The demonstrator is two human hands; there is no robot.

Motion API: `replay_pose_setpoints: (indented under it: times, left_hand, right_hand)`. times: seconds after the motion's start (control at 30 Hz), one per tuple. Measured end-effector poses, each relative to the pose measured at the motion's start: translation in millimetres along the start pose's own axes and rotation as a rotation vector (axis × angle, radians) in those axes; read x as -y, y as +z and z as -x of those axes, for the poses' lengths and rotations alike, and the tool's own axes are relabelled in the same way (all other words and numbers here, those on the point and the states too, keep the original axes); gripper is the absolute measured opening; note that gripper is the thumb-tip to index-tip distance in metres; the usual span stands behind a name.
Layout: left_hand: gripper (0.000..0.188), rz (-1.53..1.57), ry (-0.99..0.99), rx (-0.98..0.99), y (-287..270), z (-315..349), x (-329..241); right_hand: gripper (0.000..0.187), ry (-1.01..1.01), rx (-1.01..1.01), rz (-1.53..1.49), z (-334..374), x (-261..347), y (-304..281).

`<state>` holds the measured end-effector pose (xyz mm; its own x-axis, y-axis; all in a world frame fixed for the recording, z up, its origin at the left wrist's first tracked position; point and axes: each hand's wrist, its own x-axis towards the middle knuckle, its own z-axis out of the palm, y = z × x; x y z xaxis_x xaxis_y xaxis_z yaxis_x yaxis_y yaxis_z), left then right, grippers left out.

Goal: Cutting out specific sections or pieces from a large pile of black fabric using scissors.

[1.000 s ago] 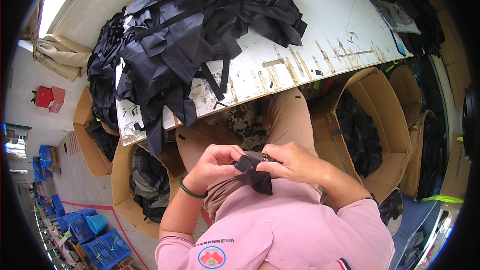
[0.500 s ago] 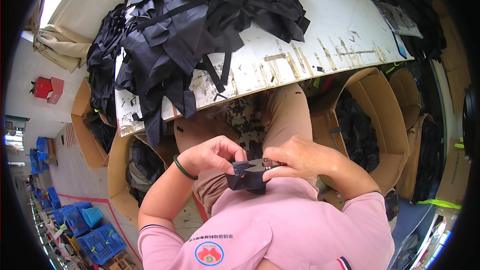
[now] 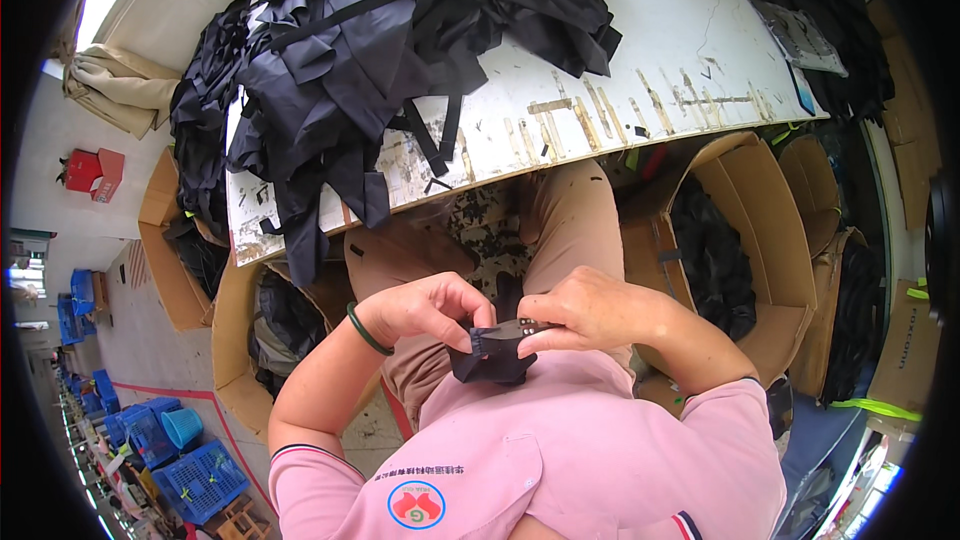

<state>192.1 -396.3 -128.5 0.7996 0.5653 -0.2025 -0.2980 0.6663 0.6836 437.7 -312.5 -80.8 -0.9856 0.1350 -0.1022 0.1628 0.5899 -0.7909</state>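
Over my lap, the fingers of my left hand [image 3: 438, 312] pinch the upper edge of a small folded black fabric piece [image 3: 492, 365]. My right hand [image 3: 580, 314] is closed around metal snips [image 3: 507, 329], with the thumb below and the fingers above. Their grey blades point left, lying at the top edge of the fabric close to my left fingertips. The handle is mostly hidden in my right hand. The lower part of the fabric hangs against my pink shirt [image 3: 600, 430].
A large heap of black fabric strips [image 3: 350, 70] covers the left of the white table [image 3: 660, 40] and hangs over its edge. Cardboard boxes [image 3: 765, 240] with black material stand beside my legs, right and left. Blue crates [image 3: 205, 485] sit on the floor far left.
The blades have moved slightly left and now lie closer to my left fingertips, along the fabric's edge. My right hand has shifted a little left; my left hand stays nearly in place.
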Motion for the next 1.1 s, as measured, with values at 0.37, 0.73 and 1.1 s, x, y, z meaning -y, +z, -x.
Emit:
replay_pose_setpoints:
  times: [0.37,0.73,1.1]
  left_hand:
    - [0.017,-0.037,-0.098,0.001,2,-3,1]
    - [0.009,-0.107,0.479,-0.609,20,-11,20]
    - [0.011,-0.193,0.575,-0.672,30,-13,18]
  right_hand:
    - [0.04,-0.017,0.061,-0.069,-6,-1,-1]
    - [0.038,0.216,-0.378,0.088,0,11,20]
    - [0.034,0.267,-0.388,-0.116,-3,9,16]
